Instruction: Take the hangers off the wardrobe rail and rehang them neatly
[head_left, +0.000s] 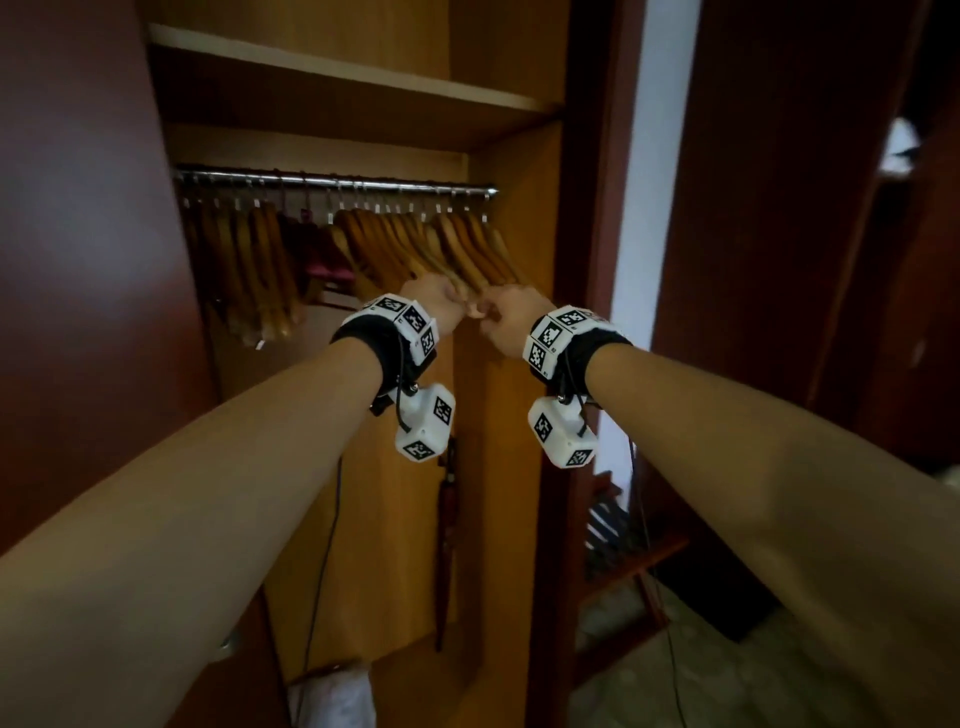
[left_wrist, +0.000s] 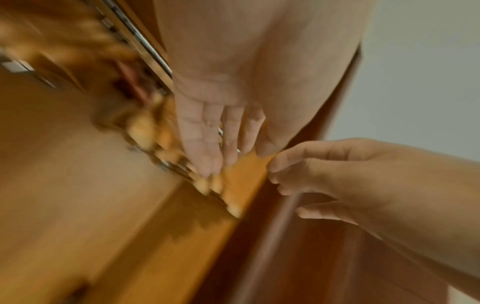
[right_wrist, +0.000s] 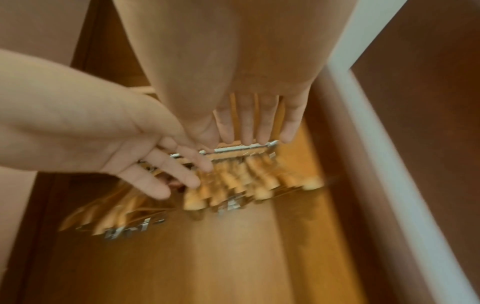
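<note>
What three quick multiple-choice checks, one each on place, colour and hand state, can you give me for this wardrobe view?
1. Where are the hands?
A. On the shelf
B. At the lower ends of the right-hand hangers
C. On the floor

2. What colour are most hangers?
A. Light brown wood
B. White
C. Black

3. How are the left hand's fingers?
A. Clenched in a fist
B. Straight, holding nothing
C. Wrapped round the rail

Answers:
1 B, the left hand and right hand meet below the right-hand hangers, well under the shelf.
2 A, they look like pale wood.
3 B, the right wrist view shows the fingers extended, below the rail.
</note>
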